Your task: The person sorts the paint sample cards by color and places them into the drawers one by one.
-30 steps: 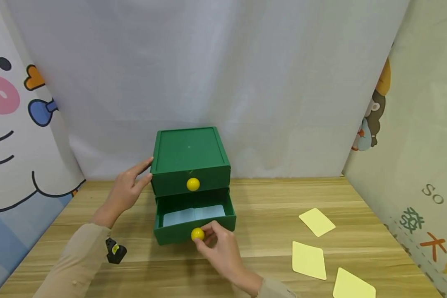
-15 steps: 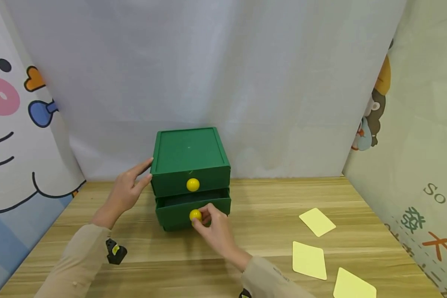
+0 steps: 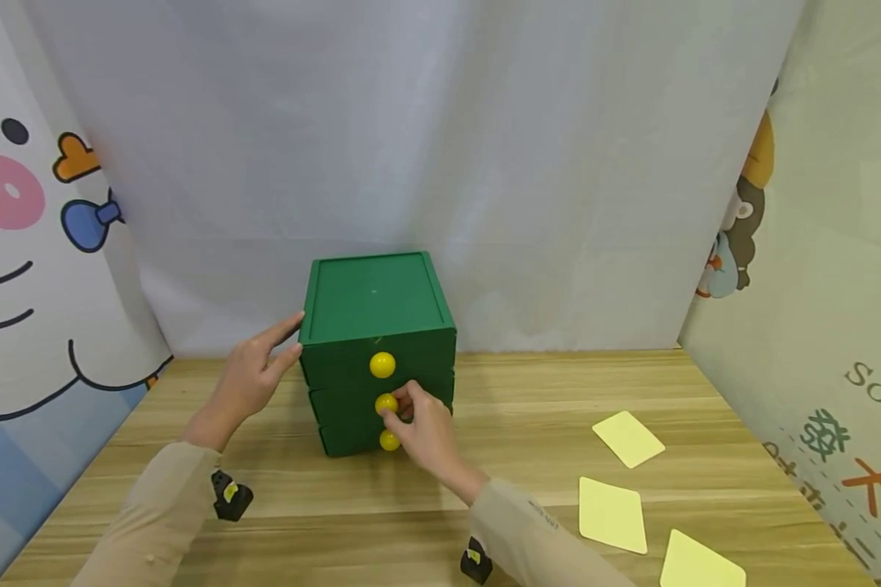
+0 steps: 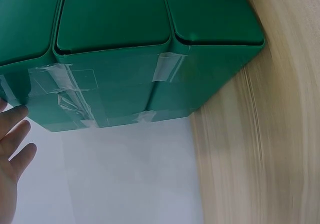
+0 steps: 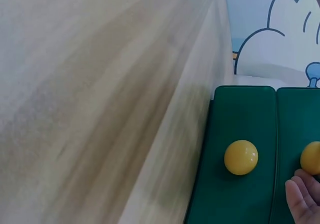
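Here the small green plastic three-drawer chest [image 3: 377,342] stands mid-bench against the white backdrop, all drawers flush. The right hand [image 3: 424,428] pinches the round yellow middle knob [image 3: 386,403], its grip narrow around that ball, apparently to seat the drawer. The left hand [image 3: 253,377] lies flat-fingered against the chest's left side, likely bracing it from sliding. Clear tape strips [image 4: 75,96] bind its back. Three pale yellow cards [image 3: 612,513] lie apart on the wooden bench [image 3: 529,424].
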A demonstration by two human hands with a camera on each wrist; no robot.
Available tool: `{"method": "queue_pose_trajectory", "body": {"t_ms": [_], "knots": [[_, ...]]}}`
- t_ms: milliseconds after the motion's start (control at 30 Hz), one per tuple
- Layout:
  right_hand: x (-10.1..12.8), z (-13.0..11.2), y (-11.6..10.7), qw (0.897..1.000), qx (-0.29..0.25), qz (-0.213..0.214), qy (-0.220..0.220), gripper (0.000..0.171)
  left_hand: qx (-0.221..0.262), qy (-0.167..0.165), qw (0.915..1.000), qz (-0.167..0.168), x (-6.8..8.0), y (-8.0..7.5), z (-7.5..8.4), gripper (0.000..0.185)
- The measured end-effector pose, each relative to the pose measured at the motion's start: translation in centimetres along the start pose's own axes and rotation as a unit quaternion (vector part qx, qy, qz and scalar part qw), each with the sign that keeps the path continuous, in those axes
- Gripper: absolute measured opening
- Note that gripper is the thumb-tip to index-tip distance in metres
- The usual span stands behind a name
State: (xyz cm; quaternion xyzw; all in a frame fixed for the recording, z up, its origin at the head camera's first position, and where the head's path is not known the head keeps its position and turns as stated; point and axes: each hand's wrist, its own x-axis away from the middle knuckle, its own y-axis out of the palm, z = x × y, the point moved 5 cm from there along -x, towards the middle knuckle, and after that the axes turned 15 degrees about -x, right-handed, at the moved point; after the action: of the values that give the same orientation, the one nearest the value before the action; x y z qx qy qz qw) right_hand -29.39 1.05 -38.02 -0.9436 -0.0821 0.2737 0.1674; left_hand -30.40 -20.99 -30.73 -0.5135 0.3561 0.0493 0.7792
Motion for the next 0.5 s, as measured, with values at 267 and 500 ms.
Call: {"method": "queue_pose_trajectory", "body": {"t_ms": [267, 500], "knots": [[-0.45, 0.16, -0.14, 0.998, -0.027, -0.024, 0.043, 0.014, 0.006, -0.012, 0.9998, -0.013, -0.05, -0.04, 0.14, 0.045], [0.30, 0.08, 0.05, 0.996, -0.036, -0.017, 0.075, 0.020, 0.004, -0.017, 0.9996, -0.020, -0.02, -0.14, 0.26, 0.046]]}}
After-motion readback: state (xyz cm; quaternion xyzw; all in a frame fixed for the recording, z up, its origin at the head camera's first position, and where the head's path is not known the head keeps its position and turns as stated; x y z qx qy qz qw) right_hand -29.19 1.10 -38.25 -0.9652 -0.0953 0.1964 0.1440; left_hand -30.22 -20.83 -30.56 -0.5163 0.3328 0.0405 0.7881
